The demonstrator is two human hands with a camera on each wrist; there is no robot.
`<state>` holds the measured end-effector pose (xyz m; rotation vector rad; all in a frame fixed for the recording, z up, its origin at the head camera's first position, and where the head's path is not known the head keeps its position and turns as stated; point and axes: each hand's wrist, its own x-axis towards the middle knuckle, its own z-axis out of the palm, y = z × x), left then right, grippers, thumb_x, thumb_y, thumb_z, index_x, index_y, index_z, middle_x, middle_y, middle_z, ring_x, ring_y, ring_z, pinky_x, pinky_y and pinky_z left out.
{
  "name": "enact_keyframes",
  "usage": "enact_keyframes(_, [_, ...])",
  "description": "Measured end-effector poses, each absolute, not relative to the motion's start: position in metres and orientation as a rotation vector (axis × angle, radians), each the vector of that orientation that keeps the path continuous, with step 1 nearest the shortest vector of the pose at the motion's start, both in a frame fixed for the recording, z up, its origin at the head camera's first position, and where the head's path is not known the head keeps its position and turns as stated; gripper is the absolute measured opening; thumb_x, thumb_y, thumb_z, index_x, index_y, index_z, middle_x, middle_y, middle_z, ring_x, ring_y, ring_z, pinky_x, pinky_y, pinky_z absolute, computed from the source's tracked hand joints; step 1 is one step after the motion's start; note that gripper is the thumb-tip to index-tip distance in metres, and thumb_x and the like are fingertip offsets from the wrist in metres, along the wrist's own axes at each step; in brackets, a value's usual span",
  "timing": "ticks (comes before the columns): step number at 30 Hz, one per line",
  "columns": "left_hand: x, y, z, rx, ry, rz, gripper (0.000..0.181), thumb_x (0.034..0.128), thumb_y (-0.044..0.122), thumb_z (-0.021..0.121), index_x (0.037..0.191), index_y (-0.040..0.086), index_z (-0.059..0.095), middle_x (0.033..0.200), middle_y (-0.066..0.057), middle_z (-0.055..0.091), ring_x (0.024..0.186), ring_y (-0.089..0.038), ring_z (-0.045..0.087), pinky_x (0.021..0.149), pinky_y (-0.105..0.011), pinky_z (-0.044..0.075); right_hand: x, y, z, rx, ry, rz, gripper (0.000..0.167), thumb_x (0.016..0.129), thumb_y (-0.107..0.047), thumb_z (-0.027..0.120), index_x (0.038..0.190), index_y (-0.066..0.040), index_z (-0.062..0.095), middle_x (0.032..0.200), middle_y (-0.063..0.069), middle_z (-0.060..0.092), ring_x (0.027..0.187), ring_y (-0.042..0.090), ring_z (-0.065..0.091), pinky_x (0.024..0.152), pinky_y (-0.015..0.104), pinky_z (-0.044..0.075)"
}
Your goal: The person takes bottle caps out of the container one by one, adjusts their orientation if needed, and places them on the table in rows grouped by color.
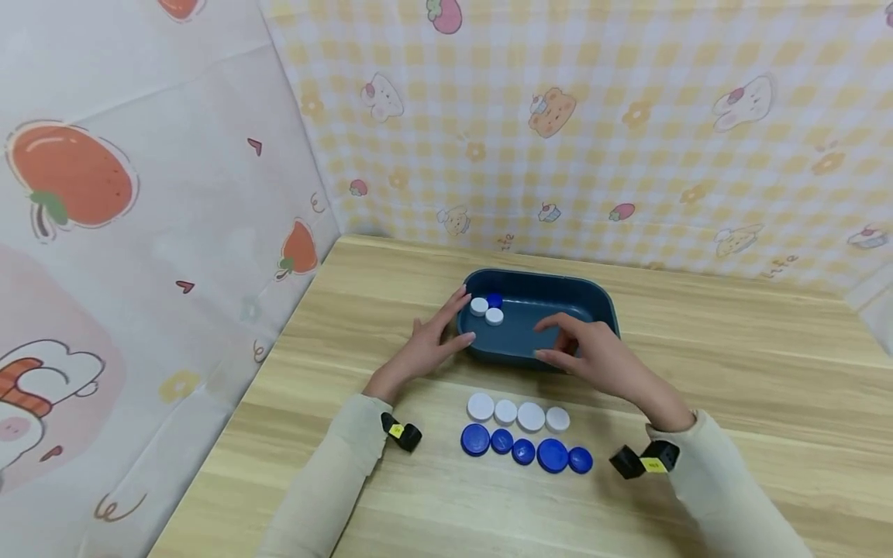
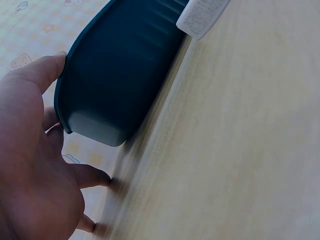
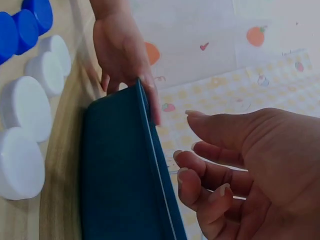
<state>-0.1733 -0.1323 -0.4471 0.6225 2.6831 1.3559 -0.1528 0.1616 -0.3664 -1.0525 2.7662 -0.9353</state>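
A dark teal plastic basin (image 1: 607, 310) sits on the wooden table, with two white bottle caps (image 1: 494, 316) and a blue bottle cap (image 1: 494, 300) at its left end. My left hand (image 1: 434, 341) rests at that end with fingers spread, the thumb touching the rim. Over the right part of the basin hovers my right hand (image 1: 593, 353); its thumb and bent fingers stand apart with nothing between them. In front of the basin lie a row of several white caps (image 1: 531, 417) and, nearer me, a row of several blue caps (image 1: 553, 456).
Wood-grain table (image 1: 732, 372) extends on both sides of the basin. A yellow-checked cloth (image 1: 593, 170) hangs behind it, and a white printed cloth (image 1: 174, 256) hangs at the left. Each sleeve carries a small black wrist camera (image 1: 403, 432).
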Motion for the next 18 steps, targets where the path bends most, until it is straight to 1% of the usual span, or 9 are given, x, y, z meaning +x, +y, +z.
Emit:
enact_keyframes(9, [-0.173,-0.133,-0.449,0.618,2.672,1.35,0.068,0.0959,0.048,0.051,0.153,0.033,0.019,0.157,0.021,0.004,0.143,-0.019,0.014,0.103,-0.067,-0.009,-0.181,0.146,-0.374,-0.946,2.73,-0.926,0.033,0.091,-0.028,0.067,0.119,-0.012,0.06,0.072,-0.007,0.06,0.061,0.012,0.053,0.055,0.028,0.045])
enact_keyframes(13, [-0.173,-0.133,-0.448,0.603,2.677,1.352,0.067,0.0956,0.05,0.051,0.153,0.035,0.019,0.156,0.023,0.004,0.143,-0.019,0.015,0.103,-0.067,-0.008,-0.193,0.136,-0.375,-0.9,2.666,-0.933,0.038,0.091,-0.033,0.066,0.122,-0.01,0.059,0.072,-0.004,0.06,0.061,0.014,0.053,0.055,0.03,0.044])
enact_keyframes(18, [-0.173,-0.133,-0.447,0.615,2.664,1.37,0.067,0.0958,0.049,0.051,0.153,0.032,0.02,0.157,0.022,0.005,0.143,-0.021,0.015,0.103,-0.068,-0.008,-0.206,0.122,-0.378,-0.842,2.597,-0.933,0.045,0.092,-0.036,0.064,0.126,-0.009,0.056,0.075,0.0,0.06,0.061,0.016,0.054,0.055,0.03,0.044])
